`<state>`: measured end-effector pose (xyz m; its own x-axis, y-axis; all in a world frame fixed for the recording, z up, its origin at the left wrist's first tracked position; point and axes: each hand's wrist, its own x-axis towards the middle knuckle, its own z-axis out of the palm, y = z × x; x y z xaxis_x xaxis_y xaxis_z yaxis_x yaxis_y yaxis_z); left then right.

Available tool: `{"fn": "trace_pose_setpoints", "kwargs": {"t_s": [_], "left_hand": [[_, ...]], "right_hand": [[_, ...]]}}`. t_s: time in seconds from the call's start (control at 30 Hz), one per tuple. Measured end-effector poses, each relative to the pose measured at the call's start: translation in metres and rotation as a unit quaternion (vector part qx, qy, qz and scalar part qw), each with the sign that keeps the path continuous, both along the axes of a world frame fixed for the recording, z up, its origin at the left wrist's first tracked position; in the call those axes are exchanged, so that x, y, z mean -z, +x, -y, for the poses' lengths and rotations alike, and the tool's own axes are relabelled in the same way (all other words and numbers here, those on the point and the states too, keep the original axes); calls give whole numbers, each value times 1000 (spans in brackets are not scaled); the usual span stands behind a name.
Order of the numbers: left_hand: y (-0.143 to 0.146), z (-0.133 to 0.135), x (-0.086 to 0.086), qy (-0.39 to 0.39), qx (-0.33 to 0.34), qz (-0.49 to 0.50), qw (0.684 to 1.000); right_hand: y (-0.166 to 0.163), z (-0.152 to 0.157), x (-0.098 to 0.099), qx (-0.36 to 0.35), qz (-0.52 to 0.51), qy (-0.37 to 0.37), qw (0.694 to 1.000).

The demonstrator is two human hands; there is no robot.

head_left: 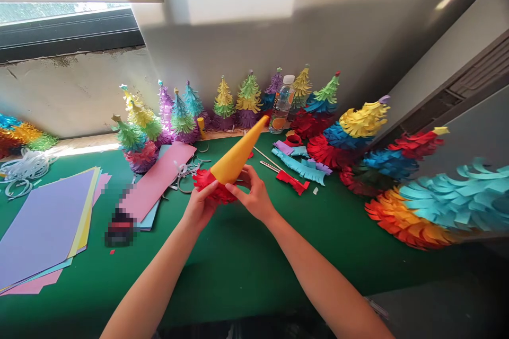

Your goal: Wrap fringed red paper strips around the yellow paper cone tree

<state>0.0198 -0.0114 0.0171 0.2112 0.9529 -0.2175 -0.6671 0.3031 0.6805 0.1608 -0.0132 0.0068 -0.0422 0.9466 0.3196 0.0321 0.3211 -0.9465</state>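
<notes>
A yellow-orange paper cone (pixel 234 161) is held above the green table, tilted with its tip up and to the right. Red fringed paper (pixel 204 179) wraps round its wide base. My left hand (pixel 202 204) grips the base from the left, thumb on the lower edge of the yellow part. From the right, my right hand (pixel 254 196) holds the same base between thumb and fingers. Some fingers of both hands are hidden behind the cone. Just right of it lie blue fringed strips (pixel 300 165) and a red paper scrap (pixel 292 183).
Finished fringed paper trees (pixel 183 111) line the wall, and larger ones (pixel 437 201) stand at the right. A plastic bottle (pixel 281 106) is among them. Coloured sheets (pixel 50 228) and white curled strips (pixel 26 167) lie left. A pink sheet (pixel 161 177) is nearer the middle, beside a blurred dark object (pixel 120 228).
</notes>
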Motion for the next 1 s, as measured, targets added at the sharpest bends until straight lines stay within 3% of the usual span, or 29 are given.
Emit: {"fn": "trace_pose_setpoints", "kwargs": {"t_s": [0.13,0.3,0.47,0.8,1.0], "left_hand": [[4,2,-1,51,-20,-38,998],[2,0,4,58,-47,-62,995],[2,1,7,67,-38,-97,992],[2,2,4,96,-46,-108,989],[1,2,10,147,-65,-220,962]], "right_hand": [[-2,-1,1,10,-36,-27,999],[-4,0,2,-3,-48,-37,998],[-3,-1,7,42,-65,-62,995],[-5,-5,2,-11,-138,-68,988],[-2,-8,7,31,-157,-104,982]]}}
